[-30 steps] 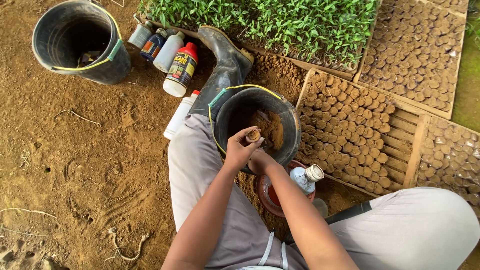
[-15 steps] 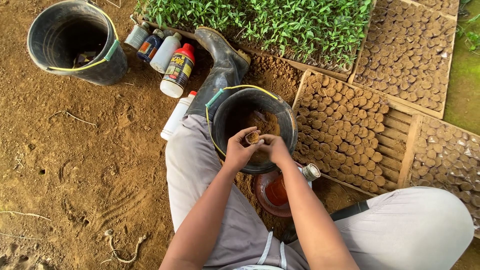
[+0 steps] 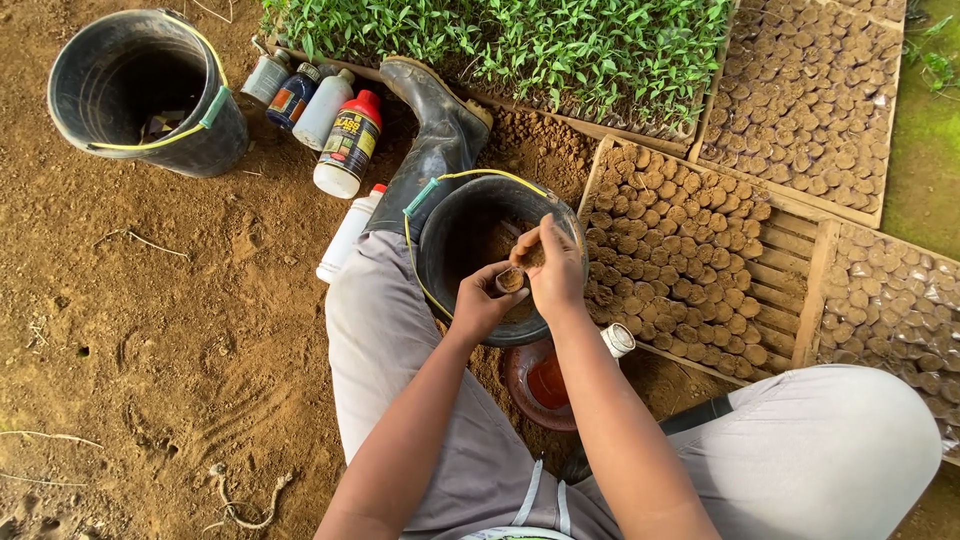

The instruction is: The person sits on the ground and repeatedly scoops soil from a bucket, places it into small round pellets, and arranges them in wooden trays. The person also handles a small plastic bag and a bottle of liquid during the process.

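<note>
My left hand (image 3: 482,300) grips a small soil-filled pot (image 3: 510,280) over the black bucket (image 3: 440,255) that stands between my knees. My right hand (image 3: 553,268) is above the pot, fingers pinched together at its top, touching the soil. The bucket has a yellow-green handle and holds brown soil. My legs in grey trousers lie on either side of it, and a dark rubber boot (image 3: 437,140) points away beyond the bucket.
A second black bucket (image 3: 140,95) stands at the far left. Several bottles (image 3: 345,145) lie beside the boot. Wooden trays of filled soil pots (image 3: 680,260) are on the right, green seedlings (image 3: 520,45) at the top. A red bowl (image 3: 540,385) and a small white bottle (image 3: 618,340) sit below the bucket.
Both hands stay over the bucket with the small pot; they have shifted slightly, and my right hand now pinches at the pot's top. The view has drifted a little.
</note>
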